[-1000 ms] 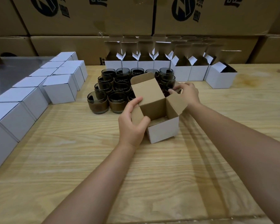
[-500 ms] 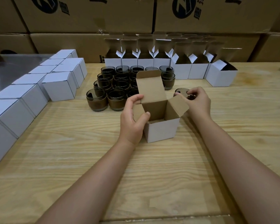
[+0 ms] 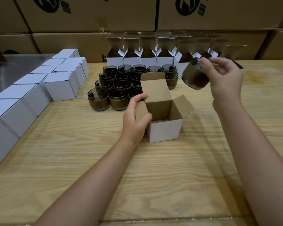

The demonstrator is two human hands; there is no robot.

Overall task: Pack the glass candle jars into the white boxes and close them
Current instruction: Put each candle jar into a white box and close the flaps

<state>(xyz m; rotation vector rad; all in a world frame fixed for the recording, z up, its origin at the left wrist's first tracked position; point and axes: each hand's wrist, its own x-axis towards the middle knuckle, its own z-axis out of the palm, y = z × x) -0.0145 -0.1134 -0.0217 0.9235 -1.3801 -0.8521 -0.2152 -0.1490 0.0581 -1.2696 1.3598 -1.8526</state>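
Packing looks to be at the loading step for one box. The left hand (image 3: 135,119) has its grip closed on the left side flap of the open box (image 3: 165,131), thumb on the flap's inner face and fingers curled round the outside. I judge this pins the box to the table (image 3: 104,160) and holds that flap clear of the mouth. The lid flap (image 3: 155,88) stands upright on the far side and the right flap splays outward, so the opening faces straight up. The right hand (image 3: 224,80) is raised to the right of and beyond the box, its grip pinching a glass jar (image 3: 195,77) by the rim from above, which would leave the body free to drop in. The squat jar hangs in the air, apart from the box and blurred, its axis tilted: base down toward the near left, mouth up under the fingers. It will likely need righting before it goes in. Other jars (image 3: 116,82) cluster just beyond the box, empty boxes (image 3: 147,61) line the far edge, and closed boxes (image 3: 62,86) sit on the left.
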